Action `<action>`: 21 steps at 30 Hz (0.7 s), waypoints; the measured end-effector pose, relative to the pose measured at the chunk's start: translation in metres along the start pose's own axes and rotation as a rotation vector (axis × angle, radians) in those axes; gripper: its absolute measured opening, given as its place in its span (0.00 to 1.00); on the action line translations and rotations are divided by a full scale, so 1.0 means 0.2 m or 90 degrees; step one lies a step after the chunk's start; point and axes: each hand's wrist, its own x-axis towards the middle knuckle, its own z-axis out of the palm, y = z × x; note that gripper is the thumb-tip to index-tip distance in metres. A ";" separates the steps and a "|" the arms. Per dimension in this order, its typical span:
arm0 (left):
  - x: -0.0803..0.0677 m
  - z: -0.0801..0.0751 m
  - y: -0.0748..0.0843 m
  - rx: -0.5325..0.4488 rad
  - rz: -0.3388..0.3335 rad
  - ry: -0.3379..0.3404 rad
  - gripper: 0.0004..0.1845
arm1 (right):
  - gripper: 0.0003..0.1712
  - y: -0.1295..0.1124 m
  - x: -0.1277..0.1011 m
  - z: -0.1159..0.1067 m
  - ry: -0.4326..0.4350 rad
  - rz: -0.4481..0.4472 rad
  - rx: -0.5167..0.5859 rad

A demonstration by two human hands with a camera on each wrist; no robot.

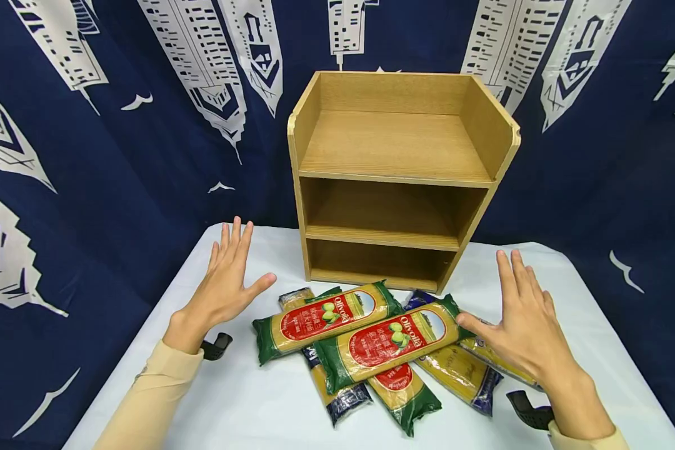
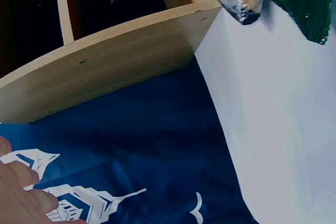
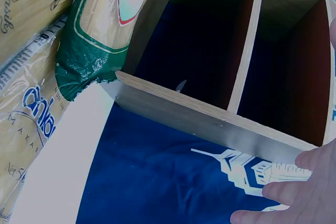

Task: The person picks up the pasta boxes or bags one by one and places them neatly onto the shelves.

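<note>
So, from the head camera: a wooden shelf unit [image 1: 396,178] sits at the back of a white table [image 1: 259,412], and everything else is easiest to place off that. Right in front of the shelf unit lies a heap of spaghetti packets [image 1: 371,344], a few with green ends and red labels, a few with blue ends, stacked crosswise on each other. The left hand [image 1: 227,281] hovers in front of the shelf unit's left corner, fingers straight and spread, holding nothing, just left of the heap and not touching it. The right hand [image 1: 525,322] is out in front of the shelf unit's right side, also flat with fingers straight; its thumb is at the end of the top green packet [image 1: 388,340], though I can't tell whether it actually touches. Behind the shelf unit hangs a dark blue curtain [image 1: 90,156] with white building prints.

Left wrist view: the shelf unit's side panel [image 2: 110,66] runs across the frame, the table edge beside it, packet ends poking in at the top. Only fingertips [image 2: 26,192] show at the bottom left, gripping nothing.

Right wrist view: looking into the shelf unit's compartments [image 3: 231,40], with a green packet end [image 3: 100,40] and a blue-lettered packet [image 3: 31,124] beside it. Loosely stretched fingers [image 3: 299,187] show at the bottom right, empty.
</note>
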 end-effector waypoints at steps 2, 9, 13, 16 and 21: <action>0.01 -0.01 0.00 -0.006 0.002 0.002 0.55 | 0.72 0.00 0.00 0.00 -0.003 0.000 0.001; 0.06 -0.04 0.00 -0.018 0.013 0.015 0.55 | 0.72 0.01 -0.01 0.01 -0.022 0.005 0.010; 0.09 -0.06 0.00 -0.018 0.020 0.026 0.55 | 0.72 0.01 -0.01 0.01 -0.033 0.008 0.018; 0.12 -0.09 0.01 -0.016 0.026 0.035 0.55 | 0.71 0.01 -0.01 0.01 -0.037 0.007 0.020; 0.16 -0.13 0.02 -0.010 0.036 0.051 0.56 | 0.70 0.00 -0.02 0.02 -0.058 0.011 0.016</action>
